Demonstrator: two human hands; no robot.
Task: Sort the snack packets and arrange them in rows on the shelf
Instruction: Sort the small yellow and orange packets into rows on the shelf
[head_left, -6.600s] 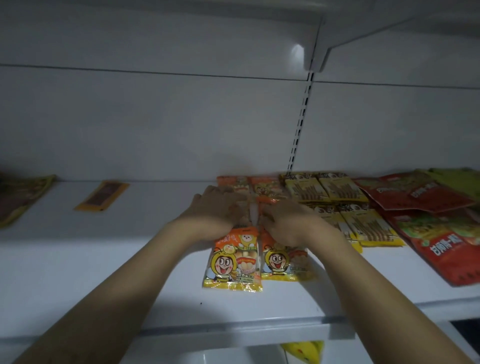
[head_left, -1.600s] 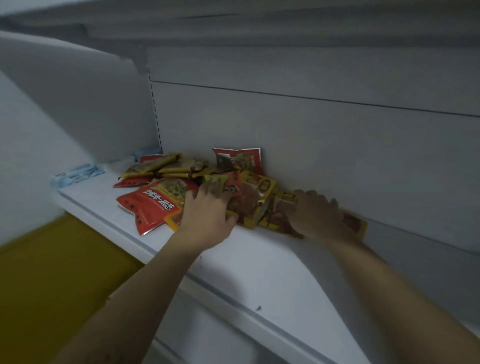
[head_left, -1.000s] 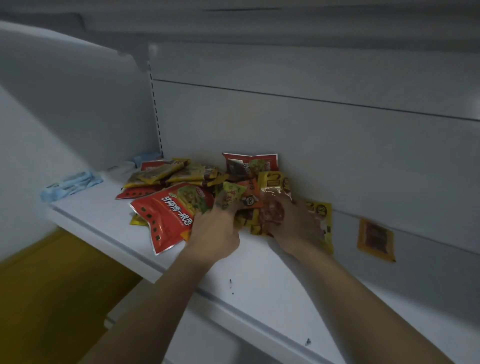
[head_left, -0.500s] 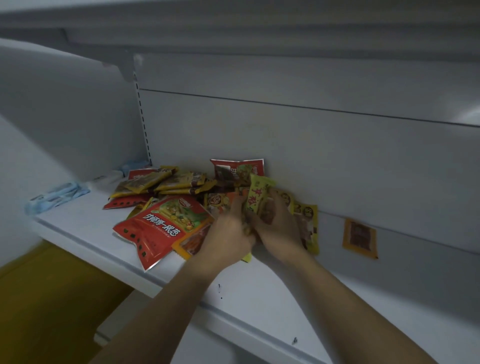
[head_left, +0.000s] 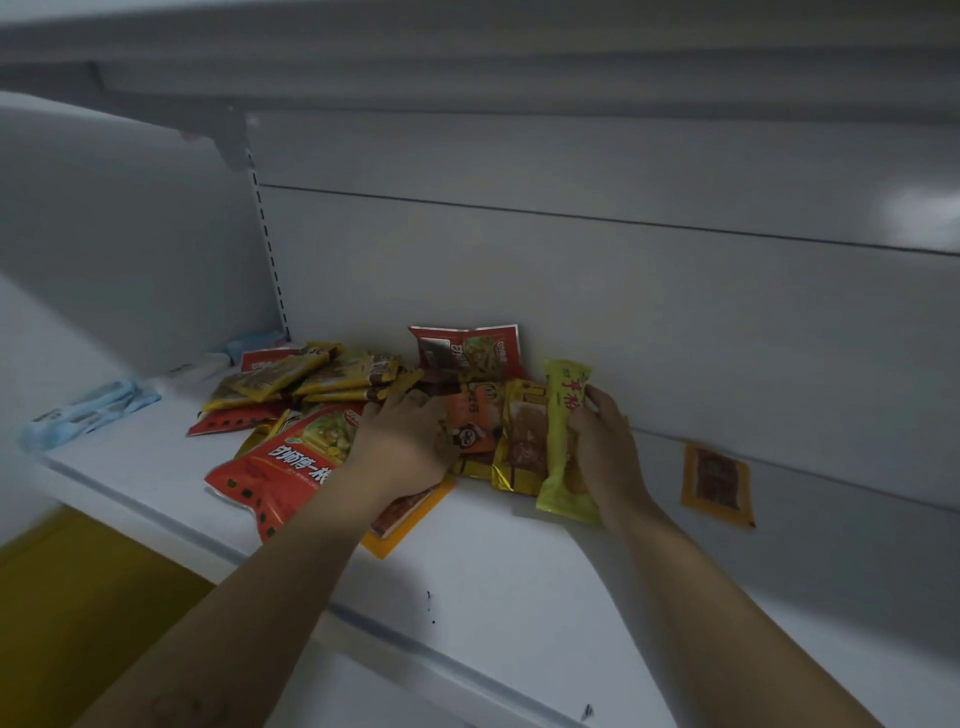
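Gripping the yellow-green packet (head_left: 563, 441), right hand (head_left: 608, 447) half hides its fingers; left hand (head_left: 402, 447) flat on pile (head_left: 311, 374)

Two hands in the heap, left hand (head_left: 402, 441) and right hand (head_left: 605, 441). Red packets (head_left: 275, 467): four showing, one big in front, one propped at the back, two poking out underneath. One long yellow-green packet (head_left: 561, 410). One orange packet (head_left: 475, 421) with a cartoon face. One gold packet (head_left: 524, 441). Flat orange sachets (head_left: 719, 480): two. Yellow stick packets (head_left: 311, 376), overlapping: three at least, beyond that I can't tell. Pale blue packets (head_left: 88, 413): two that I can make out.
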